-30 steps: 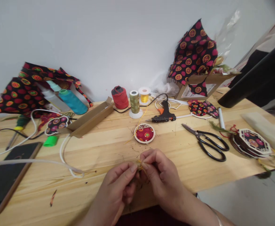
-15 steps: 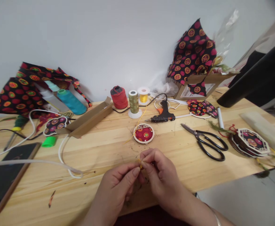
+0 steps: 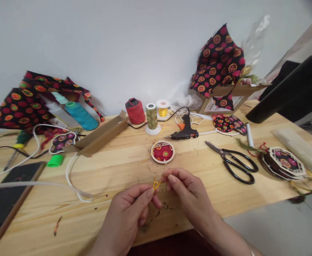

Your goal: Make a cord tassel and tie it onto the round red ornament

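Between the thumb and forefinger of my left hand [image 3: 134, 206] is a thin yellow cord [image 3: 156, 185], bent into a small loop that stands up above the fingertips. My right hand [image 3: 188, 190] is just to the right, its thumb and fingers closed at the cord's loose end; the exact grip is partly hidden. Beyond both hands, a round pendant [image 3: 163, 152] with a pale openwork frame and dark red patterned fabric lies flat on the table. Another strand of yellow thread [image 3: 159, 134] lies across its left edge and leads back to a yellow spool [image 3: 163, 108].
Black-handled scissors [image 3: 234, 161] and a glue gun [image 3: 184, 131] lie right of the pendant. Green thread [image 3: 152, 117] and red thread [image 3: 135, 112] stand near the wall. Octagonal fabric pieces [image 3: 286, 163] sit far right. A phone [image 3: 9, 199] and white cable [image 3: 73, 174] occupy the left.
My hands have drawn slightly apart, the right one moving rightward. The yellow cord's loop, mostly covered by fingers before, now shows above my left fingertips.
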Motion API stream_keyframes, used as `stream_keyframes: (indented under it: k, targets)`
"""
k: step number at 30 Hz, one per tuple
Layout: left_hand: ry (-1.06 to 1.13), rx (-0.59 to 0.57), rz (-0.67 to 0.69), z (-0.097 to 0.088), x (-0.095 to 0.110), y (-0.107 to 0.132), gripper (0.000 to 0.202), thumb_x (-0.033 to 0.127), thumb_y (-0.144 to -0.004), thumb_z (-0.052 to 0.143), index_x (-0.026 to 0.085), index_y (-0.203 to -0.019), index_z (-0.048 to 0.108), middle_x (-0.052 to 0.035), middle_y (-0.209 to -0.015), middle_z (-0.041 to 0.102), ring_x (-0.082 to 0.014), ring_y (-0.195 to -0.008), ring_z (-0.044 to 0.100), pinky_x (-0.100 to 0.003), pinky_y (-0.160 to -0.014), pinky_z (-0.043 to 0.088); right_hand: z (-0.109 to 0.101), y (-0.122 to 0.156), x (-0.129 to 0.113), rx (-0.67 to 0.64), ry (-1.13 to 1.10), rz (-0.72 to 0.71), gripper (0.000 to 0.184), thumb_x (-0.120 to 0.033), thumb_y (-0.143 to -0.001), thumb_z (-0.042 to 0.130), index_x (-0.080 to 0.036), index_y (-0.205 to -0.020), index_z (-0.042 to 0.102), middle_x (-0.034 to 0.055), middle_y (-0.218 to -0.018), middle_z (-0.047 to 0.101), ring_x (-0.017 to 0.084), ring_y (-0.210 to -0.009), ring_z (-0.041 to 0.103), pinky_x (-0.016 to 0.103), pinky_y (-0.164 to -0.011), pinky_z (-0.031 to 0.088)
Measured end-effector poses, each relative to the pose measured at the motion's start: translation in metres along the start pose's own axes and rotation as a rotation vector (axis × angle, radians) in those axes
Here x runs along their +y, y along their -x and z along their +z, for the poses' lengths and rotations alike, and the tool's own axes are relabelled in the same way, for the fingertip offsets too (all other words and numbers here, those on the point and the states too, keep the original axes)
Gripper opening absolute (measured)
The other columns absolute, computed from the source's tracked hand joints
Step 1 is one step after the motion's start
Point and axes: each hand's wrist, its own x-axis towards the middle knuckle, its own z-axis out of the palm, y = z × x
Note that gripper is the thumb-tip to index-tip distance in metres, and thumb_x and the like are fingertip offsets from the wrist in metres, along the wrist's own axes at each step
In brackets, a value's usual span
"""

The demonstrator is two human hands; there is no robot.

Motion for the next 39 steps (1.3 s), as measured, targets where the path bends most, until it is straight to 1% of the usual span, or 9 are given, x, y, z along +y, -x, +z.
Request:
stream_keyframes:
  k: [3, 7, 14, 17, 20, 23, 29, 35, 39]
  targets:
    - [0.045, 0.011, 0.012, 0.0016, -0.0001, -0.0015, 0.026, 0.037, -0.077, 0.066, 0.015, -0.064, 0.071, 0.0022, -0.052, 0.057, -0.0043, -0.04, 0.029, -0.018, -0.041, 0.024, -0.0007, -0.0012, -0.0025, -0.024, -0.1, 0.112, 0.008, -0.023, -0.075, 0.063, -0.017, -0.078, 0.067, -0.0018, -0.069, 0.063, 0.01, -0.064, 0.054, 0.021, -0.063, 0.043]
    - [0.084, 0.012, 0.008, 0.0032, -0.0006, -0.0028, 0.022, 0.035, -0.077, 0.066, 0.016, -0.068, 0.072, 0.0043, -0.05, 0.055, -0.0041, -0.04, 0.028, -0.018, -0.041, 0.023, 0.003, -0.0008, -0.0072, -0.072, -0.312, 0.19, 0.01, -0.021, -0.065, 0.072, -0.017, -0.071, 0.065, -0.0049, -0.061, 0.062, 0.007, -0.056, 0.052, 0.019, -0.057, 0.041]
    - [0.03, -0.026, 0.006, 0.0009, -0.0029, -0.0026, 0.028, 0.037, -0.079, 0.063, 0.015, -0.064, 0.07, 0.005, -0.046, 0.049, -0.0052, -0.04, 0.027, -0.02, -0.041, 0.022, 0.0085, -0.0014, -0.0097, -0.159, -0.406, 0.152, 0.012, -0.022, -0.071, 0.069, -0.015, -0.067, 0.061, -0.0033, -0.052, 0.061, 0.009, -0.051, 0.053, 0.021, -0.056, 0.041]
    - [0.023, -0.03, 0.006, 0.0002, -0.0026, -0.0029, 0.031, 0.039, -0.08, 0.061, 0.014, -0.065, 0.07, 0.0063, -0.042, 0.043, -0.0058, -0.04, 0.026, -0.021, -0.043, 0.021, 0.0076, -0.0017, -0.0092, -0.144, -0.344, 0.13, 0.01, -0.022, -0.074, 0.067, -0.015, -0.068, 0.062, -0.0035, -0.052, 0.06, 0.008, -0.052, 0.052, 0.021, -0.056, 0.042]
    - [0.015, -0.032, 0.001, -0.0001, -0.0029, -0.0034, 0.032, 0.041, -0.081, 0.061, 0.014, -0.065, 0.07, 0.006, -0.044, 0.044, -0.006, -0.041, 0.027, -0.021, -0.044, 0.02, 0.0058, -0.0014, -0.0066, -0.067, -0.163, 0.043, 0.007, -0.019, -0.075, 0.065, -0.015, -0.069, 0.065, -0.0024, -0.059, 0.06, 0.009, -0.058, 0.053, 0.021, -0.059, 0.042]
    - [0.007, -0.031, 0.004, -0.0011, -0.0048, -0.0036, 0.031, 0.041, -0.081, 0.06, 0.015, -0.067, 0.07, 0.0062, -0.044, 0.044, -0.0064, -0.042, 0.027, -0.021, -0.044, 0.021, 0.0054, -0.0003, -0.0034, -0.002, 0.023, -0.15, 0.008, -0.014, -0.076, 0.062, -0.016, -0.071, 0.067, 0.0002, -0.069, 0.061, 0.011, -0.066, 0.056, 0.021, -0.062, 0.044]
    - [0.006, -0.031, -0.002, -0.0016, -0.0064, -0.0031, 0.029, 0.039, -0.082, 0.06, 0.015, -0.067, 0.07, 0.006, -0.043, 0.045, -0.0065, -0.041, 0.029, -0.021, -0.044, 0.022, 0.0069, 0.0032, -0.0017, 0.026, 0.234, -0.423, 0.017, -0.004, -0.08, 0.056, -0.014, -0.081, 0.069, 0.003, -0.074, 0.06, 0.01, -0.069, 0.057, 0.018, -0.061, 0.046]
    - [0.012, -0.021, 0.007, -0.0004, -0.0044, -0.0053, 0.029, 0.038, -0.082, 0.06, 0.015, -0.067, 0.07, 0.0046, -0.048, 0.05, -0.0065, -0.042, 0.029, -0.021, -0.043, 0.022, 0.0064, 0.0056, -0.0043, -0.067, 0.24, -0.443, 0.019, -0.006, -0.084, 0.053, -0.014, -0.086, 0.07, 0.0053, -0.078, 0.06, 0.012, -0.072, 0.059, 0.02, -0.064, 0.048]
    - [0.023, -0.017, -0.001, -0.001, -0.0053, -0.0046, 0.029, 0.037, -0.082, 0.06, 0.015, -0.065, 0.069, 0.0053, -0.046, 0.049, -0.0062, -0.042, 0.028, -0.021, -0.044, 0.022, 0.0057, 0.0054, -0.0046, -0.056, 0.189, -0.433, 0.02, -0.006, -0.083, 0.054, -0.017, -0.089, 0.07, 0.0039, -0.077, 0.06, 0.012, -0.072, 0.059, 0.02, -0.064, 0.048]
